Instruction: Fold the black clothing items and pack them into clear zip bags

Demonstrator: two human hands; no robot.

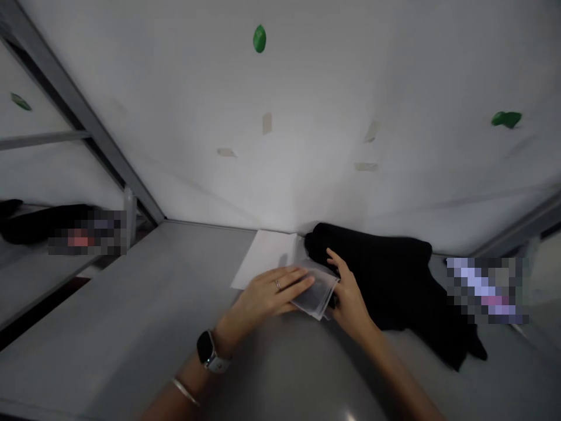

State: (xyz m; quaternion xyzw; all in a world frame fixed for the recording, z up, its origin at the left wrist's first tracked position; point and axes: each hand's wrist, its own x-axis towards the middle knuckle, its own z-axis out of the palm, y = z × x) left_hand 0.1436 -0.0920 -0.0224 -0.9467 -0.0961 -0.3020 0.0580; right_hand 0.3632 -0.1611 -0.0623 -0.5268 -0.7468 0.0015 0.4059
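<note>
A clear plastic bag [319, 290] is held above the grey table, its edge with a seam or zip strip turned to the right. My left hand [267, 292] is closed on it, fingers stretched over the top face and thumb lower down. At the bag's right edge, my right hand [348, 295] pinches it, with some fingers raised; its thumb is mostly hidden. Behind my left hand lie white sheets or flat white packs [265, 254]. A black garment [394, 278] spreads over the table just beyond my right hand.
A white panel [315, 76] rises behind the table [153, 310], bearing bits of beige tape [267, 123] and green stickers [259, 39]. Grey metal frame posts [94, 123] stand at the left. Blurred patches cover areas at both sides, and more black cloth [48, 222] lies far left.
</note>
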